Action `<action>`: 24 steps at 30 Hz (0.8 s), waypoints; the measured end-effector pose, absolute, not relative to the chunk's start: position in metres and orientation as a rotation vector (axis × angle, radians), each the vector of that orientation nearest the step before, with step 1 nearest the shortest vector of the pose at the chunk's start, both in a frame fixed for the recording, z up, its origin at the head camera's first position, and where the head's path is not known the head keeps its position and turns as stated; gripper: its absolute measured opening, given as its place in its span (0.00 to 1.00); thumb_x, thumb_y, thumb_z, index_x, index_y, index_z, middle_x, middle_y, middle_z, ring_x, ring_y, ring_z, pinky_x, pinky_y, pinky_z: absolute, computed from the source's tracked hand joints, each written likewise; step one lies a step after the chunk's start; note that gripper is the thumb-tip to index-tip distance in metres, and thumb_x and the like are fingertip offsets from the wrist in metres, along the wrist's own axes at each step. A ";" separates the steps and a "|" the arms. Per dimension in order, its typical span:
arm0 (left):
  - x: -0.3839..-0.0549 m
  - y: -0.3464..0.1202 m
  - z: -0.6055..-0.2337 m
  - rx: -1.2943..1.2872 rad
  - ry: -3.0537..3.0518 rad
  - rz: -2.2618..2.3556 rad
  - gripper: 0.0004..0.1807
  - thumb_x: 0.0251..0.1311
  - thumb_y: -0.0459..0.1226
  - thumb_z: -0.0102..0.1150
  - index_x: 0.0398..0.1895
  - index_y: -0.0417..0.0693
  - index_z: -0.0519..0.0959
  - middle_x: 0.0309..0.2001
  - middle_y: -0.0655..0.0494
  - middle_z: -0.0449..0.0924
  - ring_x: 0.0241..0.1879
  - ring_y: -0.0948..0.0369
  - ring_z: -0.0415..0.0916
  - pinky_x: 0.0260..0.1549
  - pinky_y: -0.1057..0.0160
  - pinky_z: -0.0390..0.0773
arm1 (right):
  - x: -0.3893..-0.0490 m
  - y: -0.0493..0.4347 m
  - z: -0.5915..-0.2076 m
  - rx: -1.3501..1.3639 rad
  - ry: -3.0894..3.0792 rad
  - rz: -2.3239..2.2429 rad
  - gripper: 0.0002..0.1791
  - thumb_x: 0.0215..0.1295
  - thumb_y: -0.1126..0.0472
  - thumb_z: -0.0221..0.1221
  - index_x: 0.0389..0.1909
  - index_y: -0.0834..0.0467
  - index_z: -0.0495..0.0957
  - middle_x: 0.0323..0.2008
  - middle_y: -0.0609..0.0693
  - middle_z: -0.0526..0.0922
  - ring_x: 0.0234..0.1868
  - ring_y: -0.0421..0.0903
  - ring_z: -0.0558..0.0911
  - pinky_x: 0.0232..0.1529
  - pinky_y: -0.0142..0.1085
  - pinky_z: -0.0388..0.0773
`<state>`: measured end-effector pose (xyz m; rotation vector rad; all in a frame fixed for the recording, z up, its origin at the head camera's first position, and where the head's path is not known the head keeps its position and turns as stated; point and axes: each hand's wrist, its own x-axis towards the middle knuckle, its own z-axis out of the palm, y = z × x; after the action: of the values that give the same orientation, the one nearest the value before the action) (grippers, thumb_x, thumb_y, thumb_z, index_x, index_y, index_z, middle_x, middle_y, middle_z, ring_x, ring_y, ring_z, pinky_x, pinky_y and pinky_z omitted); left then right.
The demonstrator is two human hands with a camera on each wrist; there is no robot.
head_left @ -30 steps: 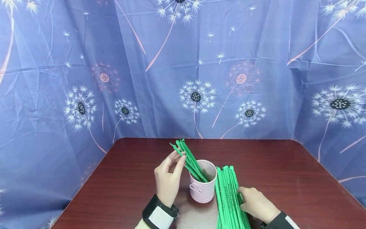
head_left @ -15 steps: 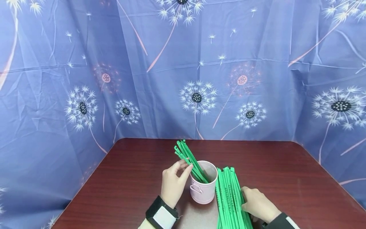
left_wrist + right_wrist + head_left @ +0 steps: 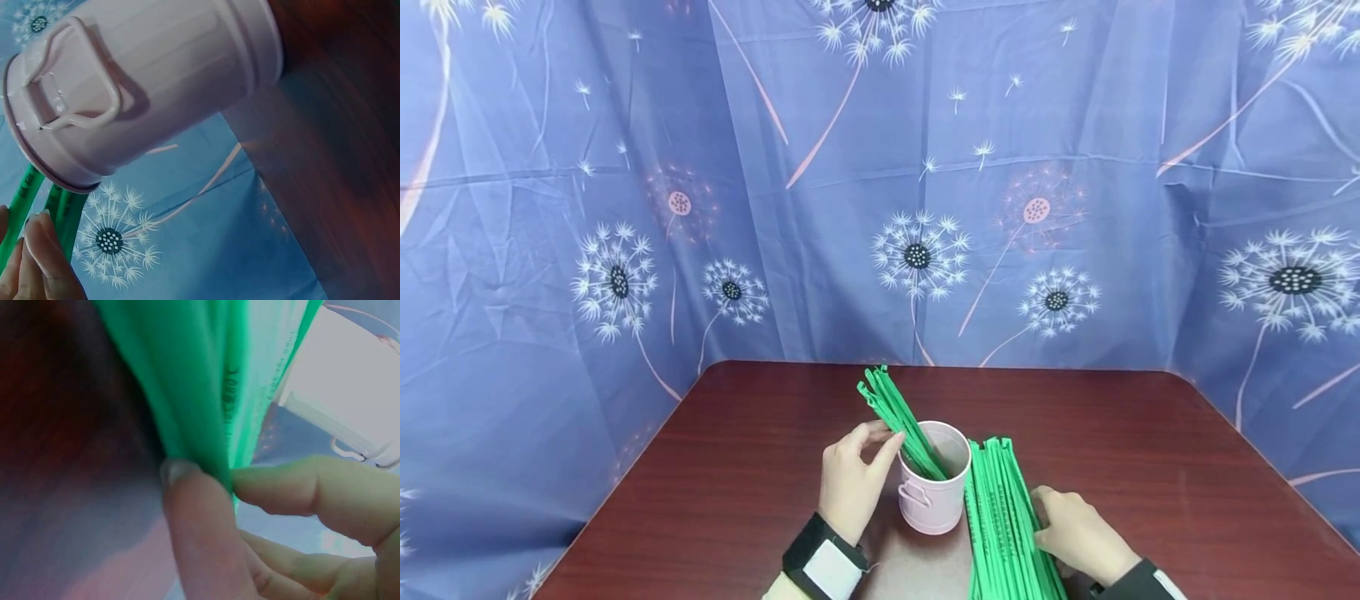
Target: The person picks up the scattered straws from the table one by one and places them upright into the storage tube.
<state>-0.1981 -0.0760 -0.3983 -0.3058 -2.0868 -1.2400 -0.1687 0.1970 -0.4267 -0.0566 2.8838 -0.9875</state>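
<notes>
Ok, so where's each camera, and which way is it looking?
Head: on the person's head, facing forward and down at the table, cup, pile of sticks and cloth; the left hand and right hand both show.
Left wrist: on that wrist, facing the cup's side, which looks tipped here; left-hand fingers show at lower left.
Right wrist: on that wrist, looking closely at the pile; right-hand fingers show.
Shared: head and left wrist both see the cup and left hand.
</notes>
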 end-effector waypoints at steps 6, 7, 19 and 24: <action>-0.196 -0.078 -0.399 -0.197 -2.177 -1.231 0.17 0.55 0.54 0.67 0.28 0.51 0.87 0.25 0.63 0.87 0.25 0.69 0.81 0.23 0.64 0.80 | -0.168 0.195 -0.418 -0.057 2.933 -0.979 0.27 0.54 0.73 0.59 0.58 0.76 0.73 0.23 0.51 0.79 0.12 0.46 0.77 0.20 0.38 0.79; -0.196 -0.078 -0.399 -0.188 -2.188 -1.233 0.18 0.55 0.55 0.66 0.28 0.51 0.86 0.24 0.63 0.87 0.24 0.70 0.79 0.22 0.65 0.79 | -0.167 0.194 -0.416 -0.061 2.955 -0.977 0.27 0.54 0.72 0.60 0.58 0.75 0.74 0.25 0.51 0.80 0.14 0.44 0.78 0.21 0.38 0.78; -0.192 -0.077 -0.394 -0.240 -2.270 -1.540 0.25 0.57 0.58 0.63 0.21 0.44 0.84 0.16 0.61 0.83 0.14 0.66 0.78 0.15 0.69 0.80 | -0.153 0.164 -0.394 -0.560 3.461 -1.126 0.18 0.50 0.73 0.65 0.44 0.62 0.86 0.29 0.33 0.76 0.25 0.28 0.73 0.27 0.34 0.76; -0.186 -0.072 -0.389 -0.421 -2.223 -1.788 0.26 0.59 0.54 0.63 0.34 0.36 0.88 0.25 0.49 0.88 0.22 0.61 0.85 0.22 0.65 0.86 | -0.146 0.149 -0.390 -0.811 3.479 -1.286 0.19 0.48 0.76 0.68 0.41 0.57 0.87 0.31 0.31 0.76 0.26 0.26 0.74 0.23 0.29 0.78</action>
<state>-0.1861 -0.0718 -0.3891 -0.4210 -2.2228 -1.7882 -0.1463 0.1492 -0.3902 -0.8113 3.4793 -1.2857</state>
